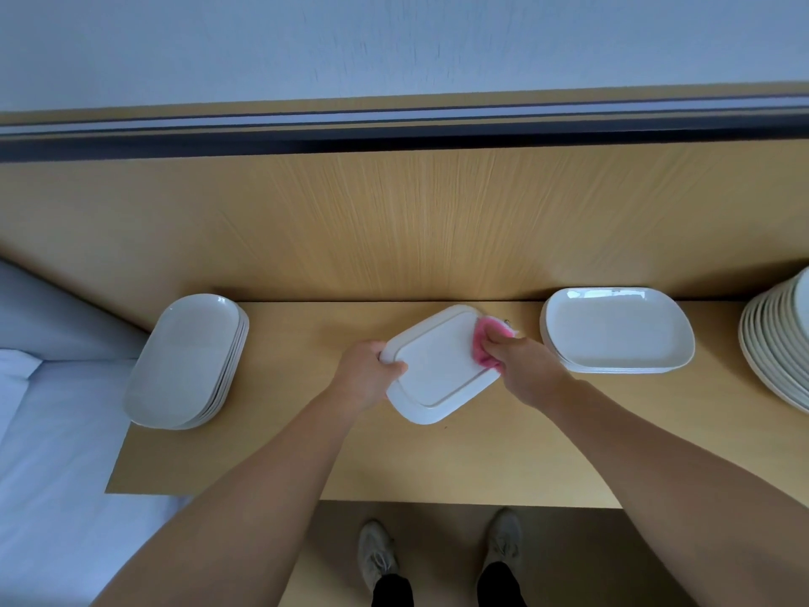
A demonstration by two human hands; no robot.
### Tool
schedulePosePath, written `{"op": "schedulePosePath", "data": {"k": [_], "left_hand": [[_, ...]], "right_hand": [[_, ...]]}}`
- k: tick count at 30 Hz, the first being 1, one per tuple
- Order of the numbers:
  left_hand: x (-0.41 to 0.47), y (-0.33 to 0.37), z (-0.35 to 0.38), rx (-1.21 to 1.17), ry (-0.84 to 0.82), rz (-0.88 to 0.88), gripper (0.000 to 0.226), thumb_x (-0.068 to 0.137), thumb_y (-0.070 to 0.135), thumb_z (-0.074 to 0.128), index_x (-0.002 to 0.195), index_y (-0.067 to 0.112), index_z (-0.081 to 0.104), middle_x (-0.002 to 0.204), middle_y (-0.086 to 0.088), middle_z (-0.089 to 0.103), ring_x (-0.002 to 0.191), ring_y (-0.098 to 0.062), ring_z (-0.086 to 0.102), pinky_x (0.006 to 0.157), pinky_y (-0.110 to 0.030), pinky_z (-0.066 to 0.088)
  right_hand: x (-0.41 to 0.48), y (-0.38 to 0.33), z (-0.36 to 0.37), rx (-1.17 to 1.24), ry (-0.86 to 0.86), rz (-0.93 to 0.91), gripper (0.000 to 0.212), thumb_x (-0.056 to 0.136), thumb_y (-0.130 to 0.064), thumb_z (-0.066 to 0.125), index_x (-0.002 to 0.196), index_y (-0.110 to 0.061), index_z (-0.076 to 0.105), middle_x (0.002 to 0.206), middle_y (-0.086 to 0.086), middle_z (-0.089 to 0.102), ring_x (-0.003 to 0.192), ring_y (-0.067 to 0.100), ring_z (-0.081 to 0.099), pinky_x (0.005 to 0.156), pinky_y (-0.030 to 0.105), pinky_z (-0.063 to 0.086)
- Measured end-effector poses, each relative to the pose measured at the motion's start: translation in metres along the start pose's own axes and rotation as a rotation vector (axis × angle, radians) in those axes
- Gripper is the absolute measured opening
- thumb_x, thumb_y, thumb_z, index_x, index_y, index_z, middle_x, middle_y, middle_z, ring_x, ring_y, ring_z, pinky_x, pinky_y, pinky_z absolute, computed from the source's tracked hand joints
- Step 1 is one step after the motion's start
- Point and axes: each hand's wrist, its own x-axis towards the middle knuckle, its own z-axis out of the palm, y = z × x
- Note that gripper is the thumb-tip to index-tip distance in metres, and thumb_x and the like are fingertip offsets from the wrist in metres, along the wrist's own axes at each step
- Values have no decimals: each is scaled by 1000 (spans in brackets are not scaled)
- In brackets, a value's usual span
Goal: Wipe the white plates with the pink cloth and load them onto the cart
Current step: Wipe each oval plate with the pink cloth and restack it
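Currently left hand [367, 371] grips plate [437, 370] by its left rim, mid-bench near the back edge; right hand [523, 361] pinches cloth [489, 343] on the right rim. Keep cloth flat, cover corners, hold plate steady

A light wooden table [437, 466] is set against a grained wood panel [394, 221], which is topped by a dark strip [394, 140] beneath a pale blue-grey wall [394, 37], while white bedding [52, 431] is seen at the left and a tan floor [437, 554] below the table's near edge.
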Motion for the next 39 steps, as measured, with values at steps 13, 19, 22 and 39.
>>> {"op": "schedulePosePath", "data": {"k": [13, 19, 22, 39], "left_hand": [[-60, 20, -32, -154, 51, 87, 23, 85, 16, 69, 106, 24, 66, 102, 2, 72, 97, -18, 68, 86, -44, 57], [-101, 11, -71, 2, 212, 212, 24, 85, 23, 65, 102, 40, 67, 92, 11, 74, 89, -11, 69, 80, -37, 56], [-115, -3, -84, 106, 327, 223, 25, 90, 25, 62, 108, 41, 67, 88, 13, 73, 85, -7, 68, 80, -34, 56], [-128, -87, -169, 704, 610, 136, 38, 102, 25, 40, 137, 30, 53, 115, 7, 68, 105, -18, 60, 79, -28, 43]], "right_hand": [[-23, -49, -68, 427, 164, -203, 30, 106, -7, 22, 78, -13, 32, 76, -2, 31, 70, 22, 28, 59, 36, 31], [-15, -95, -83, 479, 111, -301, 30, 107, -12, 26, 78, -14, 35, 78, -2, 38, 70, 13, 33, 64, 17, 34], [-10, -121, -83, 506, 88, -347, 29, 105, -8, 27, 78, -11, 35, 79, 3, 40, 68, 10, 33, 68, 10, 32], [19, -224, -70, 500, 87, -478, 29, 101, 3, 27, 76, -11, 32, 79, 4, 40, 64, 11, 34, 68, 12, 29]]}}
